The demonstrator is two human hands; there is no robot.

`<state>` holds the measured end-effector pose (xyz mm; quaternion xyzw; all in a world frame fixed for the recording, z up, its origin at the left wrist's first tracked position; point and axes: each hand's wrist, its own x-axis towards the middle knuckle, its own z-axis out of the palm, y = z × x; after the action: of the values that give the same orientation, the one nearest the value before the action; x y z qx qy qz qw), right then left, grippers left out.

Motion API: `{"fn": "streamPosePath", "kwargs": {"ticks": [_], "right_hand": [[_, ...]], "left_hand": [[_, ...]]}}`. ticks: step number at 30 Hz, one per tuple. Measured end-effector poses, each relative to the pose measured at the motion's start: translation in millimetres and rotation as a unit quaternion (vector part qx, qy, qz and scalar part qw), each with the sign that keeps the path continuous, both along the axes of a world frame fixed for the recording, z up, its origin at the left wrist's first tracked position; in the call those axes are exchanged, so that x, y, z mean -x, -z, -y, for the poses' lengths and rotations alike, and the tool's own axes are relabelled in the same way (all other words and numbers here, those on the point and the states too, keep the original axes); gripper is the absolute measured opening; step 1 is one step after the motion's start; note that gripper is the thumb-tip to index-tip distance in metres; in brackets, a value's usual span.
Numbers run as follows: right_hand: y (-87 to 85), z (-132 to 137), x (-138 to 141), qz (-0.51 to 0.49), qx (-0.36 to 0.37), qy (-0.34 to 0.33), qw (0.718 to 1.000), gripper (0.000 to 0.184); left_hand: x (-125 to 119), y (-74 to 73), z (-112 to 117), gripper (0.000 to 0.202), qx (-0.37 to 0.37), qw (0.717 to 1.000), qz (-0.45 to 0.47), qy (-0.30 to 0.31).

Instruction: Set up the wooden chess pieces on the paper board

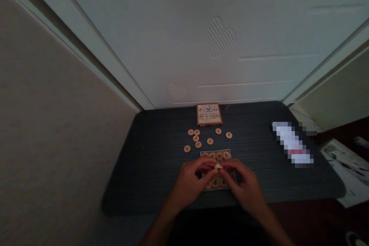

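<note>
Between the fingertips of both hands is a pale round Chinese chess piece [218, 166] with a bit of red on it. My left hand [193, 178] pinches it from the left, and my right hand [243, 180] pinches it from the right. Below them lies a shallow open box tray [230, 151] filled with rows of round wooden chess pieces, partly covered by my hands. Red-marked pieces show along its far row, dark-marked ones along its near row. Past the tray, several loose red-marked chess pieces [210, 141] are scattered on the table.
A printed box lid [209, 114] lies at the back of the dark table [155, 161], close to a white door [184, 27] with heart reliefs. A blurred-out, bright oblong object [292, 144] is at the right. White packaging [346, 169] sits beyond the table's right edge.
</note>
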<state>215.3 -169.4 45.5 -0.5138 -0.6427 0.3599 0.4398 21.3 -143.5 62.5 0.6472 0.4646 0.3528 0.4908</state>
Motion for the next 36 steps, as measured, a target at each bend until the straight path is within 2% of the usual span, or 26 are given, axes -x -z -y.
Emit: {"fn": "streamPosePath", "kwargs": {"ticks": [5, 8, 12, 15, 25, 36], "right_hand": [[6.6, 0.8, -5.1, 0.005, 0.038, 0.019, 0.999, 0.018], [10.5, -0.1, -8.0, 0.021, 0.041, 0.041, 0.998, 0.019], [15.7, -0.7, -5.8, 0.056, 0.026, 0.033, 0.998, 0.019], [19.1, -1.3, -2.1, 0.080, 0.007, 0.020, 0.997, 0.017], [20.2, -6.0, 9.5, 0.131, -0.010, -0.009, 0.991, 0.013], [26.2, -8.7, 17.0, 0.181, -0.017, 0.028, 0.983, 0.011]], "left_hand": [[17.8, 9.2, 1.2, 0.011, -0.090, 0.988, -0.093, -0.082], [26.0, 21.4, 3.7, 0.014, -0.110, 0.977, -0.143, -0.117], [28.0, 41.3, 8.3, 0.014, -0.124, 0.967, -0.189, -0.120], [26.8, 48.6, 8.6, 0.015, -0.134, 0.962, -0.210, -0.112], [27.1, 44.6, 6.1, 0.011, -0.134, 0.961, -0.227, -0.082], [26.3, 48.1, 6.2, 0.011, -0.133, 0.963, -0.217, -0.089]]}}
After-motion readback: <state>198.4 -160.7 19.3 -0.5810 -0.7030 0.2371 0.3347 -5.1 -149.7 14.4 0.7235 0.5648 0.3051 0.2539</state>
